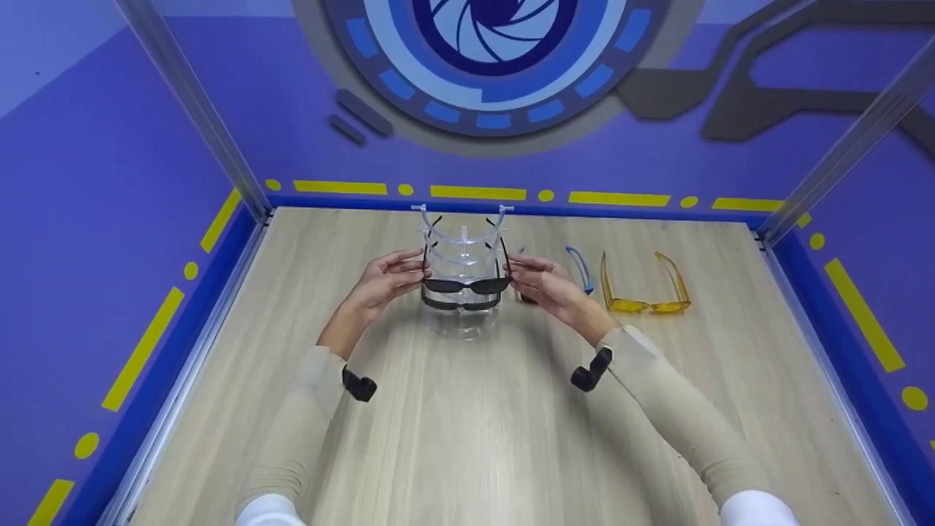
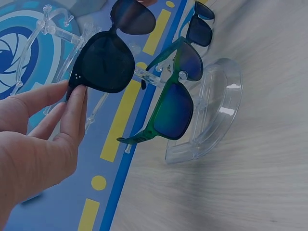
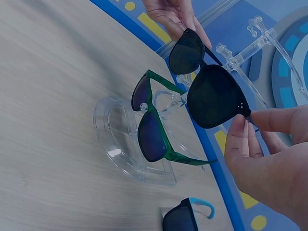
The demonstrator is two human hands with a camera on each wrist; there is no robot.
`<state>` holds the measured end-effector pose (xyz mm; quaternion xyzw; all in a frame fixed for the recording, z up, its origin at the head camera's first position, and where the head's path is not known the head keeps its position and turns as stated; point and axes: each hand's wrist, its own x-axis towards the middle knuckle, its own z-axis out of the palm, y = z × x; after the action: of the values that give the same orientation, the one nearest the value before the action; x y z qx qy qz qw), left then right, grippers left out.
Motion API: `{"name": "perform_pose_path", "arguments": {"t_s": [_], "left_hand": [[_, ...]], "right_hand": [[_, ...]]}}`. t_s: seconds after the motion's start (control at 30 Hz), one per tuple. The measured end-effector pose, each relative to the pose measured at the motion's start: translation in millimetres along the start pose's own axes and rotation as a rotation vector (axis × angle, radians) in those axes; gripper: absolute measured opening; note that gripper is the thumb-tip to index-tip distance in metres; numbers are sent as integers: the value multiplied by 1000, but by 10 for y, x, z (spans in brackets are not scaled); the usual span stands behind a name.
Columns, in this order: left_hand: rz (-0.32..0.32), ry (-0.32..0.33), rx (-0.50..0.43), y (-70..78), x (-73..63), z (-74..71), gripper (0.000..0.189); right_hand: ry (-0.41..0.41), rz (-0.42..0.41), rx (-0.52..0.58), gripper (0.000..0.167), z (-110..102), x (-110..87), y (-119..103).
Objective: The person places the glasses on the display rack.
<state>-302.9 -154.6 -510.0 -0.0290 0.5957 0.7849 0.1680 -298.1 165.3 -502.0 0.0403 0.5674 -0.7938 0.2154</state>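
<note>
A pair of black sunglasses [image 1: 488, 286] is held at both ends, lenses facing me, in front of a clear display stand [image 1: 464, 257]. My left hand [image 1: 383, 281] pinches one hinge corner between thumb and fingers. At the opposite corner my right hand [image 1: 548, 286] pinches the frame in the same way. Below them, green-framed sunglasses [image 2: 166, 110] sit on a lower tier of the stand, close to its curved base [image 3: 113, 149]. The black pair's temples reach back along both sides of the stand.
To the right on the wooden table [image 1: 467, 431] lie yellow glasses [image 1: 649, 307], temples open. Blue-templed sunglasses [image 1: 580, 269] lie between them and the stand, partly behind my right hand. Blue panels with yellow marks [image 1: 478, 193] wall the table at the back and sides.
</note>
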Motion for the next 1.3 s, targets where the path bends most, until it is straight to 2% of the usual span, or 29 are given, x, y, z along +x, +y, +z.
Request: {"name": "perform_pose_path", "arguments": {"t_s": [0.2,0.37,0.6,0.83,1.3], "left_hand": [[12,4,3,0,36,-39,54],[6,24,29,-75,75,-94,53],[-11,47,20,-177,112,-140,53],[-1,41,-6,-172,163,-136,54],[-3,3,-17,-159,125,-142,54]], "right_hand": [[-3,-18,-42,51,19,74,50],[21,-4,-36,50,23,118,155],[3,17,-4,52,17,131,281],[19,17,3,52,9,155,265],[-2,29,17,52,17,115,251]]}}
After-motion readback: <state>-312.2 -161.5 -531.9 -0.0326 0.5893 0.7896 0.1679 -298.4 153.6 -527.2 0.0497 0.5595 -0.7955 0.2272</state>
